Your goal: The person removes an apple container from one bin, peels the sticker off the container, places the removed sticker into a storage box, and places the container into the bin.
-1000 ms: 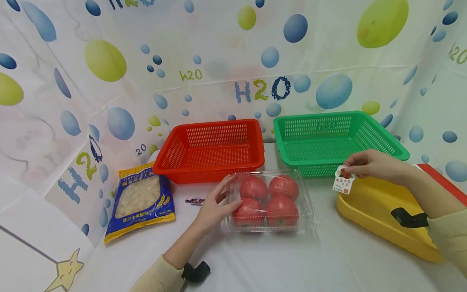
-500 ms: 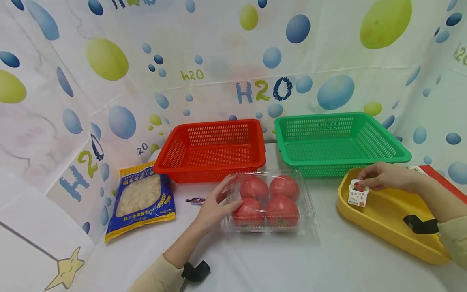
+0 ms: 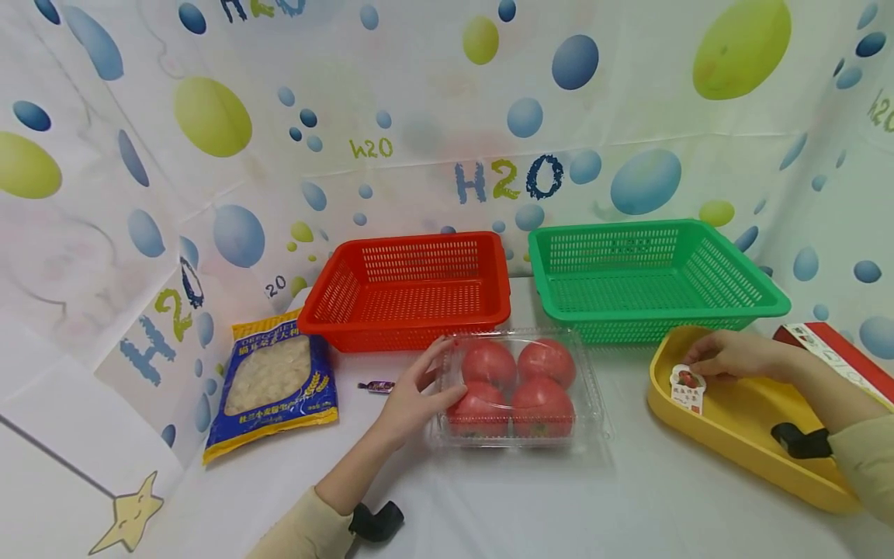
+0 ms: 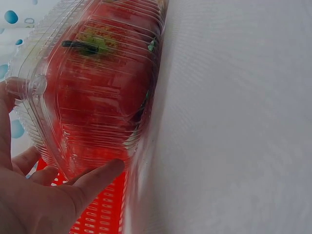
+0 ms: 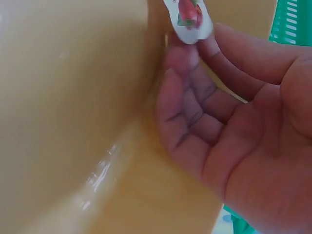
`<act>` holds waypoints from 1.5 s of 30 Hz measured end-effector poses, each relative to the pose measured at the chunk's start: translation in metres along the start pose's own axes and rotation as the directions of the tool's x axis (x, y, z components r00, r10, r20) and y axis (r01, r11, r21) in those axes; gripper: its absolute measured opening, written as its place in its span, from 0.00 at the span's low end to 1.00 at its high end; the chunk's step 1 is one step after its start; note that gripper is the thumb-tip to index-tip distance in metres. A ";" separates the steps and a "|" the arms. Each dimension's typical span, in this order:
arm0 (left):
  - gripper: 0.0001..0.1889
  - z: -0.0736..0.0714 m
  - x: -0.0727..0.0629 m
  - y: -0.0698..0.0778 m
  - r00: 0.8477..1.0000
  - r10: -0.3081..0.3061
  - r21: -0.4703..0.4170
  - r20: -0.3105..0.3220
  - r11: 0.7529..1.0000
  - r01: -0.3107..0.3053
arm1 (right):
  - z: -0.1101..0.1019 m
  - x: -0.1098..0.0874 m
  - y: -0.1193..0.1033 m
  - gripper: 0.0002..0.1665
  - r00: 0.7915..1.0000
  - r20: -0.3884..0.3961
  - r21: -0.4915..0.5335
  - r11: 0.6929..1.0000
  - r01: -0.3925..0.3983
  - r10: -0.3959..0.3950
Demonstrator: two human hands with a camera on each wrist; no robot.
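Note:
A clear plastic clamshell box (image 3: 590,392) of red apples (image 3: 542,407) lies on the white table in the head view. My left hand (image 3: 412,404) grips its left end, thumb at the front corner and fingers toward the back. In the left wrist view an apple (image 4: 100,83) with a dark stem shows through the ribbed wall. Over the yellow tray (image 3: 740,454), my right hand (image 3: 743,357) pinches a small white card (image 3: 687,388) with a red fruit picture and characters. The right wrist view shows the card (image 5: 190,19) at the fingertips, inside the tray.
Behind stand a red basket (image 3: 419,338) and a green basket (image 3: 649,330). A blue and yellow bag of pasta (image 3: 268,380) lies at left, a wrapped candy (image 3: 377,387) beside my left hand. A red and white box (image 3: 841,349) sits behind the tray.
My right hand has moved right and down with the card, from the tray's left corner to inside the tray. The left hand and the box of apples have stayed put.

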State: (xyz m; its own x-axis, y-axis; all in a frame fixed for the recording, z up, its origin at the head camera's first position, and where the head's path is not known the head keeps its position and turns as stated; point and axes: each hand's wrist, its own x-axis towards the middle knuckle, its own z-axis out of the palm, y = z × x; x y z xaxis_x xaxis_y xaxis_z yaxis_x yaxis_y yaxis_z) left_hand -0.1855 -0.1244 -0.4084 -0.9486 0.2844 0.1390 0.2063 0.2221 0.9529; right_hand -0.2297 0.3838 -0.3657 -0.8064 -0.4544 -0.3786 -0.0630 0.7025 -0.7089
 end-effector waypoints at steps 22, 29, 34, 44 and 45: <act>0.37 0.001 -0.001 0.002 1.000 -0.025 -0.013 0.003 1.000 0.025 | -0.017 -0.026 -0.027 0.25 0.997 -0.023 -0.079 0.994 -0.075 0.074; 0.36 0.000 -0.001 0.001 1.000 -0.010 0.005 0.004 1.000 0.010 | -0.016 -0.028 -0.060 0.27 0.998 -0.059 -0.122 0.992 0.014 -0.021; 0.36 -0.001 -0.001 0.002 1.000 -0.022 0.006 0.002 1.000 0.022 | -0.003 -0.023 -0.082 0.29 0.992 -0.093 -0.157 0.985 0.069 -0.084; 0.35 -0.005 -0.002 0.001 1.000 -0.013 0.022 0.020 1.000 0.012 | 0.030 -0.011 -0.112 0.27 0.959 -0.198 -0.136 0.974 0.179 -0.204; 0.35 -0.006 -0.003 0.002 1.000 -0.014 0.020 0.021 1.000 0.014 | 0.034 -0.009 -0.113 0.27 0.955 -0.209 -0.126 0.975 0.185 -0.209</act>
State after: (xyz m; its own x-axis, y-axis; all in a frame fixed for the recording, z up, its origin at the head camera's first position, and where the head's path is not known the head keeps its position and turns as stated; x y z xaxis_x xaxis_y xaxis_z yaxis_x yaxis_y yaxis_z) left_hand -0.1843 -0.1306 -0.4056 -0.9463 0.3003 0.1200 0.1980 0.2446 0.9492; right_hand -0.1955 0.2899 -0.3024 -0.8803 -0.4659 -0.0893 -0.2849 0.6697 -0.6858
